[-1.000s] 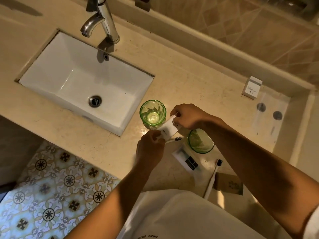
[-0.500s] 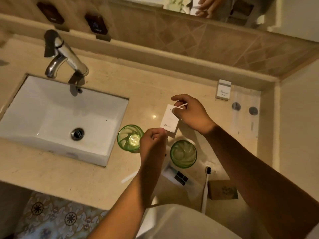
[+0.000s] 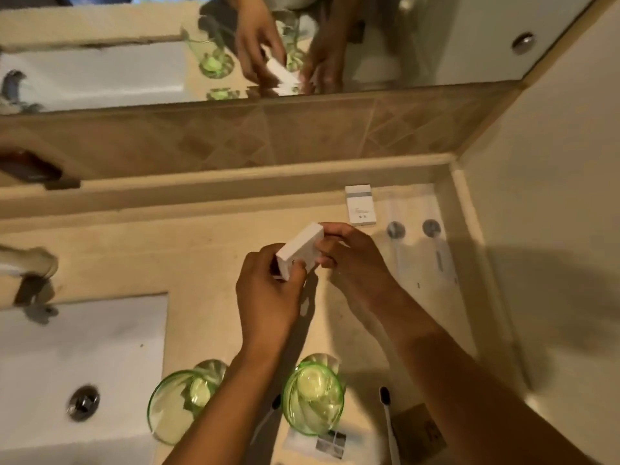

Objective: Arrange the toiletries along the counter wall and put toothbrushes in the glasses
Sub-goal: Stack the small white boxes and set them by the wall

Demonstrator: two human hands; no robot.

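Your left hand (image 3: 268, 290) and right hand (image 3: 352, 260) both hold one small white box (image 3: 299, 251) up off the counter (image 3: 188, 256), well behind the two green glasses. The left fingers curl round the box's near, lower corner; the right thumb and fingertips pinch its far end. The box is tilted, one broad face turned up toward you.

Taking the right green glass (image 3: 313, 399) as your mark: the left green glass (image 3: 183, 404) stands to its left, beside the sink (image 3: 77, 357). A toothbrush (image 3: 387, 417) with a dark head lies just to its right, and a brown packet (image 3: 419, 431) beyond that. A flat packet with dark squares (image 3: 330, 444) lies just in front of it. A second white box (image 3: 360, 205) lies far behind it, at the wall ledge.
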